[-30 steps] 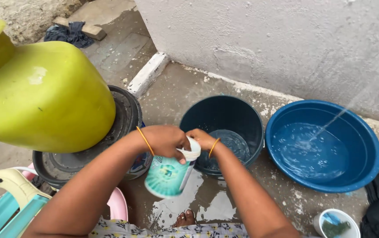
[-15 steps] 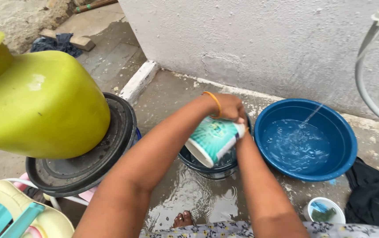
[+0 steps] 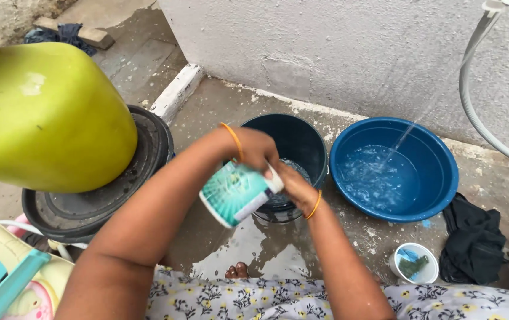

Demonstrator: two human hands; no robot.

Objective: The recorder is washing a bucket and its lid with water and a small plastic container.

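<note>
My left hand (image 3: pixel 255 149) grips the neck of a teal and white plastic bottle (image 3: pixel 237 192), tilted with its base toward me and its mouth toward a dark bucket (image 3: pixel 305 139). My right hand (image 3: pixel 293 186) touches the bottle's mouth end, fingers closed around the cap area over the bucket. Both wrists wear orange bangles. The bucket holds a little water.
A blue basin (image 3: pixel 438 172) with water stands right of the bucket, a thin stream falling into it from a white hose (image 3: pixel 474 101). A large yellow-green pot (image 3: pixel 41 118) sits on a black tub (image 3: pixel 118 201) at left. A small white cup (image 3: pixel 414 264) and dark cloth (image 3: pixel 474 243) lie at right.
The bottle has swung from above the bucket toward me and leftward, tilting more. Both hands have stayed on it. The view has shifted slightly.
</note>
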